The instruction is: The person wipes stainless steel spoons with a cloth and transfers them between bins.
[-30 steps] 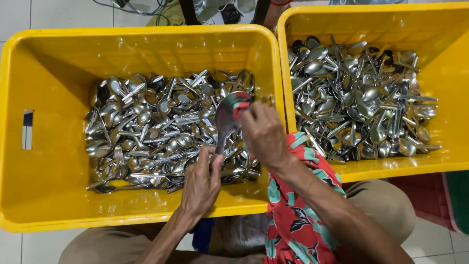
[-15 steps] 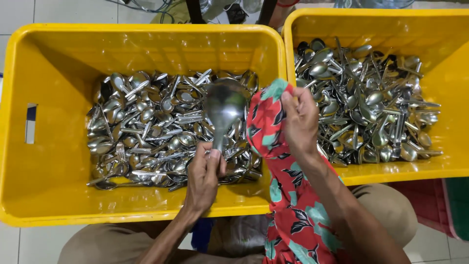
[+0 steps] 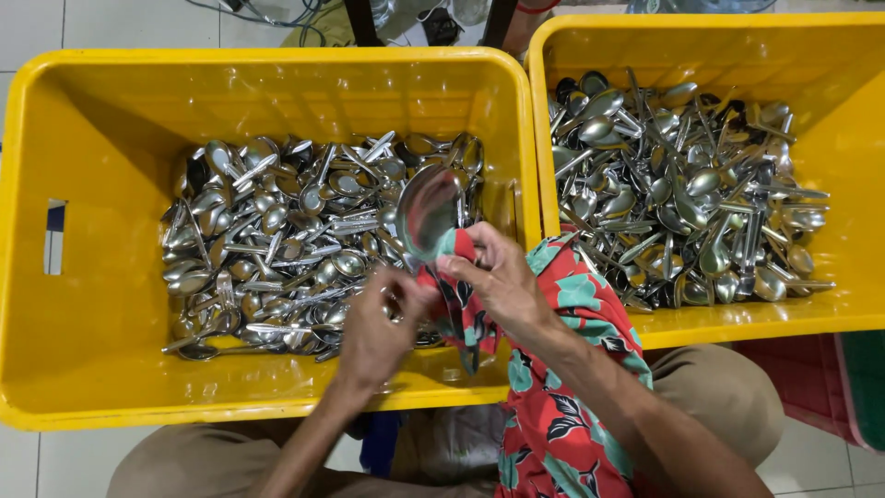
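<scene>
A: Ladle (image 3: 429, 210) is up over the left yellow crate (image 3: 83, 369), bowl tilted toward the camera, just above the spoon pile (image 3: 277, 249). Left hand (image 3: 378, 327) has closed fingers low on it, presumably on the handle; handle itself is hidden, so I can't tell how firm that is. Right hand (image 3: 498, 277) is closed on the red floral cloth (image 3: 461, 304), pinching it against the bowl's lower rim.

B: Risks?

A: My read: a polished bowl under cloth is slippery. If the left hand's hold is loose, the ladle could twist out and drop back into the pile. The cloth trails down the forearm, so its loose end could snag on cutlery.

B: Right crate?

A: Right yellow crate (image 3: 857, 304) holds a second pile (image 3: 682, 203); neither hand is near it.

B: Change from half a second ago?

A: Then the cloth was draped beside the bowl, with the right hand further right. Now that hand has shifted left onto the rim, and the bowl faces more toward the camera.
</scene>
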